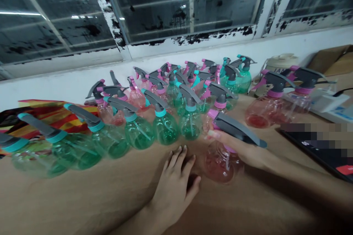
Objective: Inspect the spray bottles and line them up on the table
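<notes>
My right hand (234, 143) is closed round the neck of a pink spray bottle (219, 165) with a grey and pink trigger head; its base is at the tabletop. On the bare wood to the left, my left hand (176, 181) lies palm down with fingers spread, touching no bottle. A row of green spray bottles (167, 128) with turquoise collars runs leftward just beyond it. Behind that row stand several more pink and green spray bottles. To the right of my right hand are two pink spray bottles (257, 112) standing close together.
The wooden table (110, 191) ends at a white wall under windows (182, 3). A colourful striped bag (66, 117) lies at the left. On the right are a dark flat device (309, 150), a white power strip (328, 99), a cream container (282, 60) and brown cardboard (333, 60).
</notes>
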A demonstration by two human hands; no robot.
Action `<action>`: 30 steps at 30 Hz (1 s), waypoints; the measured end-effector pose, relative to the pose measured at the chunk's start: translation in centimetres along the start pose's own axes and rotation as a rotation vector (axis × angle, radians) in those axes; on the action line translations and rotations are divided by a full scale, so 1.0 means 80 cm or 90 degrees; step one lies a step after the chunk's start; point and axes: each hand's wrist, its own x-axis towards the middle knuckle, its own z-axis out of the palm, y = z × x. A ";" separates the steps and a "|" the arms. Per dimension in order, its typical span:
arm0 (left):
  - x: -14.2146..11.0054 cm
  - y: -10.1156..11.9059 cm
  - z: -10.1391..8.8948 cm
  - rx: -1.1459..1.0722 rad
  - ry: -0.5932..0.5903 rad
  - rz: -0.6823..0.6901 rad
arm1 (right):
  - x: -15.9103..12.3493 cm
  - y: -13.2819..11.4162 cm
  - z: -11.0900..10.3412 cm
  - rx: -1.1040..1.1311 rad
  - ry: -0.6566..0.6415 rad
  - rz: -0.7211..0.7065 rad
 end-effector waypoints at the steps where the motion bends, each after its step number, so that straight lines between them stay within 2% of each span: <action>1: 0.000 0.000 0.000 0.000 0.002 0.000 | 0.000 -0.005 0.000 -0.003 -0.003 -0.008; 6: -0.001 -0.001 0.001 -0.001 0.003 0.003 | 0.002 -0.018 0.003 0.005 0.014 -0.029; 13: -0.001 -0.001 0.003 0.002 0.009 0.007 | 0.005 -0.009 0.000 0.088 -0.062 -0.036; 20: -0.001 -0.002 0.003 0.000 0.013 0.013 | 0.005 -0.012 0.004 0.101 -0.005 -0.018; 30: 0.000 -0.001 0.001 0.001 0.012 0.010 | 0.004 -0.020 0.006 0.096 0.003 -0.027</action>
